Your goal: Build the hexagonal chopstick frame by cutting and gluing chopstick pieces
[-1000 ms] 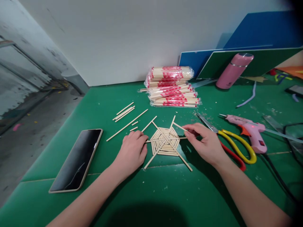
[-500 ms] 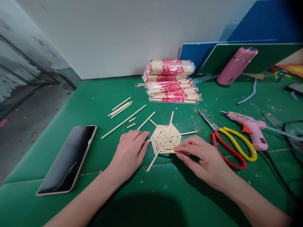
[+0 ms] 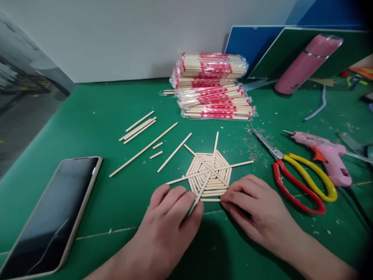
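A hexagonal web of wooden chopstick pieces [image 3: 201, 169] lies flat on the green table. Long crossed sticks stick out past its rim like spokes. My left hand [image 3: 171, 221] is closed, thumb and forefinger around the lower-left spoke [image 3: 202, 188]. At the web's bottom edge lies a short chopstick piece [image 3: 210, 200], just outside the other rows. Its right end is pinched between the fingertips of my right hand [image 3: 253, 208]. Whether this piece touches the spoke at its left end is hard to tell.
Loose chopstick pieces [image 3: 143, 149] lie left of the web, beyond a phone [image 3: 52, 214]. Wrapped chopstick bundles [image 3: 214, 87] are stacked behind. Scissors [image 3: 291, 167], a pink glue gun [image 3: 329, 155] and a pink bottle [image 3: 309, 64] are on the right.
My left hand has moved from the web's left side to its lower-left spoke and closed around it. The right hand keeps its pinch at the bottom edge. The view has come closer.
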Demonstrator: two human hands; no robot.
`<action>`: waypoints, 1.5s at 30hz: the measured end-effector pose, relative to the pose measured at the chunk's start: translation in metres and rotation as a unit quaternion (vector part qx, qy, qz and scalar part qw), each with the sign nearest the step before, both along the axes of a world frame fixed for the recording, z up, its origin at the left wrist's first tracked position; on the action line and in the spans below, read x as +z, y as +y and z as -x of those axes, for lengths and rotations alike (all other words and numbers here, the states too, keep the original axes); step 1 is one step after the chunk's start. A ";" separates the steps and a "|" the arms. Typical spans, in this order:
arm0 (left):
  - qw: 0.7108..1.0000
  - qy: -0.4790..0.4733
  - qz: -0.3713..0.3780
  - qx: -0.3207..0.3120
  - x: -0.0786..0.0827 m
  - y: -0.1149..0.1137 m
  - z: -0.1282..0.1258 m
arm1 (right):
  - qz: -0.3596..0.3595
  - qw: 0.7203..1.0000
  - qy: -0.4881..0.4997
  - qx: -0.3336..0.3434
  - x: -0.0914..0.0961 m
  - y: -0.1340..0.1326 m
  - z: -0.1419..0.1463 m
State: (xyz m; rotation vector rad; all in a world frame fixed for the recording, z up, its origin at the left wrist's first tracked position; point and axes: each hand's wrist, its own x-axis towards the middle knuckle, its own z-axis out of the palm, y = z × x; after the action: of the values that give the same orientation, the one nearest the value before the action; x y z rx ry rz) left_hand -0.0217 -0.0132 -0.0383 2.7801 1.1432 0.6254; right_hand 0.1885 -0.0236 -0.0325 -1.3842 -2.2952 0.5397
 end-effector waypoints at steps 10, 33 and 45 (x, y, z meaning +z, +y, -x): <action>0.999 0.041 -0.013 0.001 -0.005 0.000 -0.003 | 0.013 0.999 0.032 -0.037 -0.002 0.001 0.001; 0.997 0.068 -0.020 -0.030 -0.009 -0.003 0.003 | 0.043 0.993 -0.018 -0.111 0.000 0.003 -0.009; 0.996 0.077 -0.040 -0.020 -0.002 -0.004 0.000 | 0.038 0.994 -0.034 -0.101 0.000 0.002 -0.010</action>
State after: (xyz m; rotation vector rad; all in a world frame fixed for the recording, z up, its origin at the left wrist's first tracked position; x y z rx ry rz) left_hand -0.0216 -0.0177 -0.0407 2.9559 1.1098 0.4699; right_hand 0.1987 -0.0213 -0.0323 -1.6727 -2.1728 0.5266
